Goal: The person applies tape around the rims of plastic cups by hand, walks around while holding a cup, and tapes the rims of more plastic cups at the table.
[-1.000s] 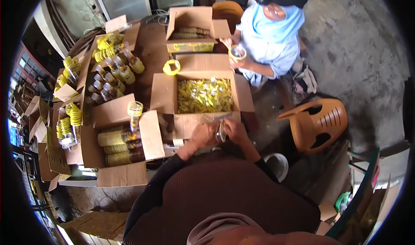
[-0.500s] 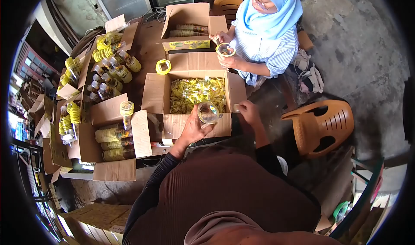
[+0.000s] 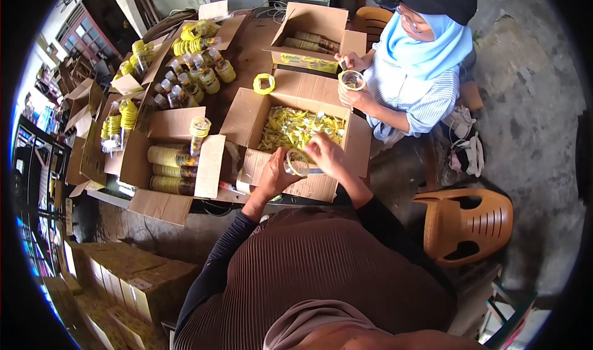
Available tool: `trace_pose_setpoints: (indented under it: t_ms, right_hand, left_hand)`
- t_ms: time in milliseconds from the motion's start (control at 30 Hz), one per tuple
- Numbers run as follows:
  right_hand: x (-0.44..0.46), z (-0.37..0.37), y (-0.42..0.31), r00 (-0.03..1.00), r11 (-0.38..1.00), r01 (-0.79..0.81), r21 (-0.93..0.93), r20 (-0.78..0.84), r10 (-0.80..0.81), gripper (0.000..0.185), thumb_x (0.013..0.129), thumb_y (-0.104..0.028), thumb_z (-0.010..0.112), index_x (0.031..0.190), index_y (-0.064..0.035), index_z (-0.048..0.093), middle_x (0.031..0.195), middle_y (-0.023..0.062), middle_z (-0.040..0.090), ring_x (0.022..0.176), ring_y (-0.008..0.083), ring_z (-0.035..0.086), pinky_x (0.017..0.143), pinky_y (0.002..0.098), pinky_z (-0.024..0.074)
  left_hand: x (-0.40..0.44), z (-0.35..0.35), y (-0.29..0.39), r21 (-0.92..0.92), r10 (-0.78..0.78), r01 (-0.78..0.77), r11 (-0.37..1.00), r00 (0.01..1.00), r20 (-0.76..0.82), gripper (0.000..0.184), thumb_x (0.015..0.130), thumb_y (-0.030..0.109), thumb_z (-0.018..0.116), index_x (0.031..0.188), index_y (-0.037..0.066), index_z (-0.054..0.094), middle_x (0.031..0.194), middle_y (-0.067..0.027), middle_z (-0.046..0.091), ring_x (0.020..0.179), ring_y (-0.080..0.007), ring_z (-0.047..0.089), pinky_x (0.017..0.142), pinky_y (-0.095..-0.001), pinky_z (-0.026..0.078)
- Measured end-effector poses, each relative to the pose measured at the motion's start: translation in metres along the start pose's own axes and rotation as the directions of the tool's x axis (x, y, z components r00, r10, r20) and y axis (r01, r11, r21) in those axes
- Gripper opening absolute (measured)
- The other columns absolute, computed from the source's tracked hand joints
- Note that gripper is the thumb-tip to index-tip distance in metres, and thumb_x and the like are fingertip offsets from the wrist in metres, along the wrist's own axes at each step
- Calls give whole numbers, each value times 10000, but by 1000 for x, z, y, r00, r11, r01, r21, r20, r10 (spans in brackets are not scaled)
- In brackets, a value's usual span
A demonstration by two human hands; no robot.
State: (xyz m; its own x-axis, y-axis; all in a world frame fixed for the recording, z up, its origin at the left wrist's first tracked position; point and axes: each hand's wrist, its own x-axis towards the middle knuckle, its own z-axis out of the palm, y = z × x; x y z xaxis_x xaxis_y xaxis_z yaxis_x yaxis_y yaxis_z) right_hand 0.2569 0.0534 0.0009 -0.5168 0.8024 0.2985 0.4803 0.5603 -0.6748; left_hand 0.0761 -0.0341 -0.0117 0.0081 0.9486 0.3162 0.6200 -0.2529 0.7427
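Observation:
In my left hand (image 3: pixel 276 176) is a clear plastic cup (image 3: pixel 297 163) with a yellowish rim, its mouth facing up toward me. Just right of the cup is my right hand (image 3: pixel 328 156), its fingers bent together close to the rim; what they hold, if anything, cannot be made out. Both hands are over the near flap of an open cardboard box (image 3: pixel 238 116). Many small yellow-and-clear wrapped packets (image 3: pixel 287 126) fill that box. On its far-left flap stands a yellow-rimmed container (image 3: pixel 264 84).
A co-worker (image 3: pixel 411 72) at the far right holds a similar cup (image 3: pixel 351 80). Left are a box of stacked cups (image 3: pixel 172 157), a single cup (image 3: pixel 199 127) and several capped bottles (image 3: pixel 197 72). Behind is another box (image 3: pixel 302 59). An orange plastic chair (image 3: pixel 466 225) is at right.
My right hand has moved left, from beside the box to the cup's rim. My left hand still holds the cup. The view has shifted, so the table appears farther right.

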Motion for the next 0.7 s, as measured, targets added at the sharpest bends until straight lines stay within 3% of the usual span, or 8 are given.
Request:
trace_pose_setpoints:
  t_ms: [67, 100, 200, 267, 333, 433, 533, 700]
  right_hand:
    - [-7, -6, -18, 977, 988, 119, -95, 186, -100, 302, 877, -303, 661, 952, -43, 526, 868, 134, 597, 774, 319, 626, 671, 415, 509]
    - [-12, 3, -13, 968, 956, 214, -202, 173, -181, 340, 848, -310, 665, 979, -34, 515, 869, 132, 601, 812, 318, 626, 699, 426, 516]
    - [-19, 11, 2, 956, 934, 252, -255, 214, -200, 316, 830, -281, 657, 967, -31, 520, 874, 134, 603, 840, 315, 629, 715, 429, 519]
    - [-22, 6, 3, 946, 938, 243, -247, 276, -173, 292, 836, -270, 640, 959, -31, 526, 872, 132, 607, 846, 314, 633, 712, 426, 522]
    - [-28, 1, 7, 929, 932, 272, -240, 318, -189, 234, 849, -212, 618, 927, -31, 493, 871, 145, 565, 847, 330, 607, 732, 435, 489]
    - [-38, -3, 18, 934, 935, 261, -241, 307, -182, 225, 860, -240, 615, 905, -38, 526, 826, 139, 593, 811, 326, 626, 693, 436, 503]
    - [-50, -8, 26, 938, 949, 255, -184, 284, -197, 233, 874, -265, 610, 899, -42, 546, 782, 146, 609, 774, 338, 631, 664, 442, 505]
    - [-70, -12, 23, 964, 985, 166, -54, 220, -150, 197, 869, -222, 607, 894, -42, 533, 755, 163, 604, 716, 370, 617, 625, 459, 481]
  left_hand:
    - [-1, 3, 6, 18, -1, 1, 1000, 1000, -3, 775, 596, 247, 900, 1195, -2, 475, 1053, -194, 619, 986, -343, 629, 837, -393, 505]
    - [-2, 4, 9, 25, 4, -5, 1000, 999, 43, 765, 594, 254, 900, 1184, -4, 488, 1073, -196, 614, 1001, -349, 622, 847, -398, 500]
    - [-3, 11, 16, 10, 18, -19, 1000, 993, 120, 746, 599, 283, 896, 1168, -16, 517, 1083, -194, 606, 1014, -359, 611, 868, -413, 490]
    - [-9, 22, 11, 184, 189, -195, 963, 981, 51, 763, 609, 299, 889, 1188, -25, 512, 1066, -196, 608, 1002, -359, 610, 873, -419, 487]
    - [-11, 31, 4, 125, 128, -146, 981, 981, 145, 741, 630, 300, 874, 1187, -37, 518, 1095, -214, 604, 996, -351, 615, 858, -415, 493]
    - [-13, 40, 12, -137, 6, 29, 990, 969, 247, 505, 660, 242, 802, 968, -58, 539, 860, -240, 611, 770, -373, 636, 671, -404, 501]
    - [-19, 47, 11, -144, -102, 165, 976, 925, 366, 484, 664, 229, 790, 967, -53, 538, 787, -223, 616, 722, -367, 640, 643, -401, 499]
    - [-35, 63, 10, -57, -14, 31, 998, 963, 268, 484, 658, 186, 758, 1020, -37, 528, 836, -242, 632, 805, -428, 631, 694, -455, 508]
